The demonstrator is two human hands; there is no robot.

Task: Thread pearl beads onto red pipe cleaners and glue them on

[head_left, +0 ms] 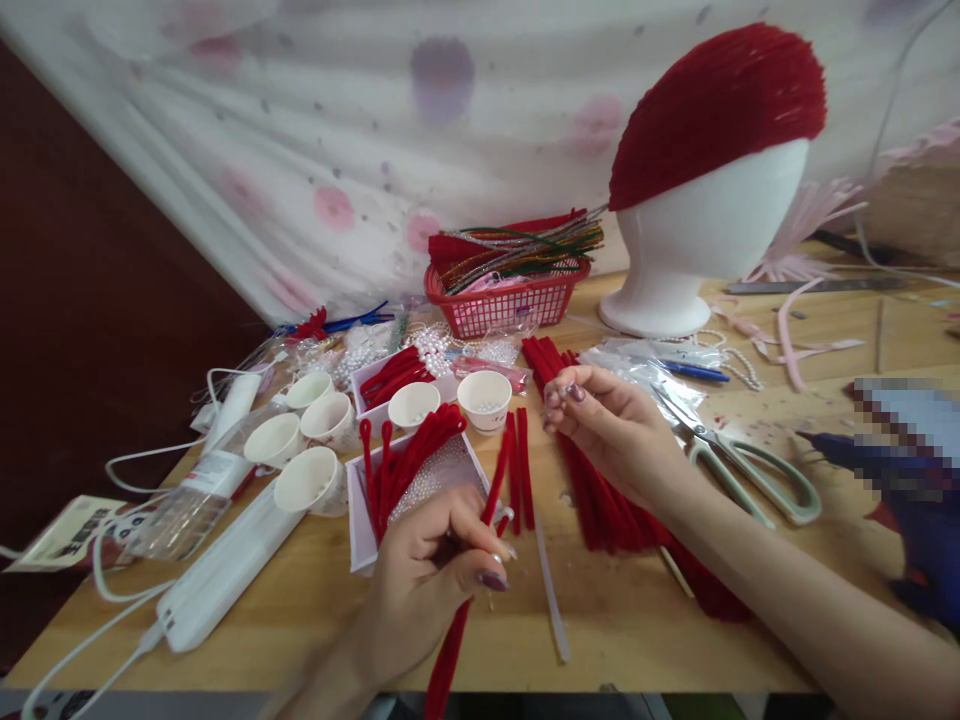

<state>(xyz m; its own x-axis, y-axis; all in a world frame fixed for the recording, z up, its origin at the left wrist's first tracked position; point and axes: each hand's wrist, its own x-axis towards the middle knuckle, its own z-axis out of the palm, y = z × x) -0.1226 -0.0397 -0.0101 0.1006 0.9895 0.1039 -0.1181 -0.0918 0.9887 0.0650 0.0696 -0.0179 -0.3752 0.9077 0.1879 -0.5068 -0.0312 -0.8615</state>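
Note:
My left hand (431,565) is closed on a red pipe cleaner (450,650), which runs up past the fingers and down over the table's front edge. Small white beads (508,514) show by its fingertips. Higher and to the right, my right hand (611,425) is pinched; something tiny and pale sits at its fingertips, too small to name. Below that hand lies a thick bundle of red pipe cleaners (592,500). Short red pipe cleaners (523,470) lie between the hands. A paper cup (485,402) with white beads stands just left of my right hand.
Several paper cups (307,482) and a white box (365,540) of beads and looped red stems stand left. Scissors (750,460) and a blue glue gun (892,480) lie right. Behind are a red basket (517,300) and a white foam head (712,235) with a red covering.

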